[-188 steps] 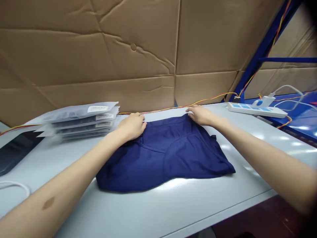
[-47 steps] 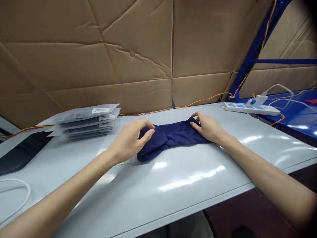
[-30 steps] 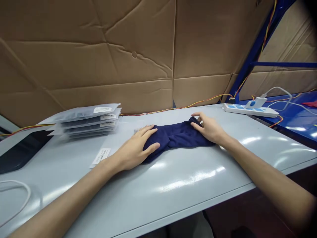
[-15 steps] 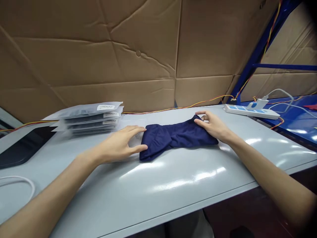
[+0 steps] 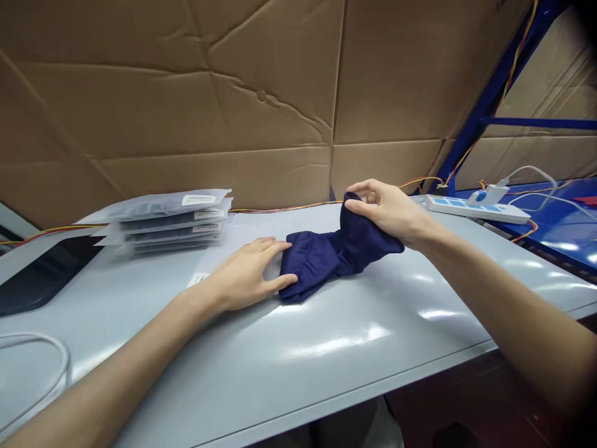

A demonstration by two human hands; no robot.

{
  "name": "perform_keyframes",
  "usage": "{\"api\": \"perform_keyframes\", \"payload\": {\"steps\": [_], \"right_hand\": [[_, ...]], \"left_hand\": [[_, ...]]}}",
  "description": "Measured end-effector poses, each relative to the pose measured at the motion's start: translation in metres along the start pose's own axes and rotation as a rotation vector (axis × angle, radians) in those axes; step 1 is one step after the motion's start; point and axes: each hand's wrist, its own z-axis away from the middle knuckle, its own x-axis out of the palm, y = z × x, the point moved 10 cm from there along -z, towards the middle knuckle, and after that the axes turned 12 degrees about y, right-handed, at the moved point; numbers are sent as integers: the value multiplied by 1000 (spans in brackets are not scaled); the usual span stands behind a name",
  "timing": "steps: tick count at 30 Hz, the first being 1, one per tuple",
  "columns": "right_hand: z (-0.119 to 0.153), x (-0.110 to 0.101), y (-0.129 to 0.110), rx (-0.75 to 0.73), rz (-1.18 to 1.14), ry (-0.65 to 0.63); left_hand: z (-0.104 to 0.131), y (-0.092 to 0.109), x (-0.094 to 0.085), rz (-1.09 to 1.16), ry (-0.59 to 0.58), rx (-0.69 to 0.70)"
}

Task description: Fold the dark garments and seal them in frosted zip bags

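Observation:
A navy blue folded cloth garment lies on the pale grey table, its right part lifted and bent over. My right hand pinches the raised edge of that fabric between thumb and fingers. At the garment's left end rests my left hand, thumb and fingers apart, the fingertips touching the cloth's edge. Under and behind my left hand lies a clear plastic bag with a small white label, partly hidden by the hand. What kind of garment it is cannot be made out.
Several frosted bags with dark contents form a stack at the back left. Beside it lies a flat black object. A white cable curls at the left. A power strip with a plug sits at the back right, near a blue frame.
My right hand has raised the garment's right end and moved it leftward and up, so the cloth now folds over. My left hand has shifted slightly right, exposing the bag's label.

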Motion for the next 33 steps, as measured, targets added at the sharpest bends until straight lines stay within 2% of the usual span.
{"api": "perform_keyframes", "payload": {"steps": [6,10,12,14,16,19,22,26,28,30,31,33], "right_hand": [[6,47,-42,-106,98,-63],[23,92,-38,12,11,-263],[29,104,-34,56,-39,-317],[30,104,-34,4,-50,-285],[29,99,-37,-126,-20,-244],[33,97,-33,-297,84,-288],[36,96,-16,-365,210,-348],[31,81,1,-361,290,-296],[29,76,5,-348,309,-279],[29,75,5,-343,319,-284],[29,76,5,-344,322,-289],[30,77,3,-348,331,-299]], "left_hand": [[-6,11,4,69,46,-9],[1,3,-1,151,-8,-44],[6,-8,-6,146,-27,-79],[8,-17,-13,121,-10,-108],[8,-22,-18,101,31,-117],[7,-22,-20,98,84,-110],[6,-17,-16,94,84,-80],[6,-19,-22,52,108,-81],[10,-32,-33,8,148,-141],[20,-56,-46,-45,139,-253],[28,-72,-51,-74,100,-322],[50,-107,-52,-82,-97,-433]]}}
